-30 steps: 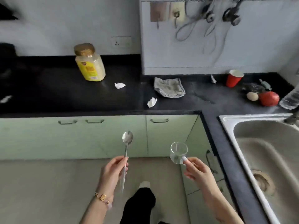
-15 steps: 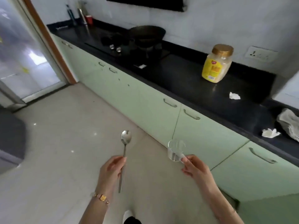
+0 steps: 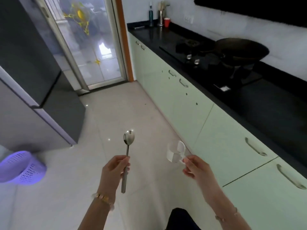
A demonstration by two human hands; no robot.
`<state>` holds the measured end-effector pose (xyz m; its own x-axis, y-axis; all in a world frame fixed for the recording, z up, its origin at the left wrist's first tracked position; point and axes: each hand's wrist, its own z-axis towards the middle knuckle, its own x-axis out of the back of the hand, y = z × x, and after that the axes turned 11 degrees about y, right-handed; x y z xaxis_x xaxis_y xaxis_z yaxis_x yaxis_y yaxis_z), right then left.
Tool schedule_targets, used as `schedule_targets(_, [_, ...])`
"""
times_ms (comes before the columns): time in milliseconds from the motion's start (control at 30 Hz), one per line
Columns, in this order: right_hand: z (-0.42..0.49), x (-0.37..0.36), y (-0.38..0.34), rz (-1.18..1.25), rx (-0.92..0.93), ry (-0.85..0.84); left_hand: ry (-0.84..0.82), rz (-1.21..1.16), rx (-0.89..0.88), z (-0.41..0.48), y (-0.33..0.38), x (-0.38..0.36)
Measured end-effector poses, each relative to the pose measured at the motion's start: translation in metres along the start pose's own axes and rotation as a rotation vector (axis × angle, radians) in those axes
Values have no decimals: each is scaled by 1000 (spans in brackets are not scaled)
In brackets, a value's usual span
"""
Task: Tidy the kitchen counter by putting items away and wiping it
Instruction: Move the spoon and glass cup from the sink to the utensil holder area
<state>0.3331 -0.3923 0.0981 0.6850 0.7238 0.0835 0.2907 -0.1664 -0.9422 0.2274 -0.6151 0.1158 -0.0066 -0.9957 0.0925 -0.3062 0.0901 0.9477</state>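
My left hand (image 3: 114, 170) grips the handle of a steel spoon (image 3: 128, 140), bowl pointing up, over the tiled floor. My right hand (image 3: 196, 169) pinches the handle of a small clear glass cup (image 3: 175, 152), held tilted at about the same height. Both hands hover away from the black counter (image 3: 274, 103), which runs along the right side above pale green cabinets (image 3: 221, 138).
A stove with a dark wok (image 3: 240, 48) sits on the counter. At its far end stand a red cup (image 3: 166, 22), a bottle (image 3: 150, 14) and a utensil holder. A grey fridge (image 3: 29, 72) is at left, a purple basket (image 3: 20, 168) on the floor, a glass door (image 3: 93, 42) ahead.
The view has swung left, from the sink corner with the jar and cloth, along the counter to the stove and door. Both hands keep the spoon and cup in the same pose.
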Motion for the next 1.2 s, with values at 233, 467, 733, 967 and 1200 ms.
schedule_targets(233, [126,-61,-34,-8,-8,-88,112,-38,33,109,21,-35])
schedule_targets(467, [278,-122,-99,-54,-10,-183,176,-37,43,240,78,-104])
schedule_targets(733, [417,-187,-174,-76,31,-243,235,-89,70,369,128,-150])
schedule_targets(967, [528,-263,-190,-116,-43,-203,227,-70,104,514,153,-180])
schedule_targets(1200, [656,-361,-264,-51,-12,-121,157,-74,23,701,242,-205])
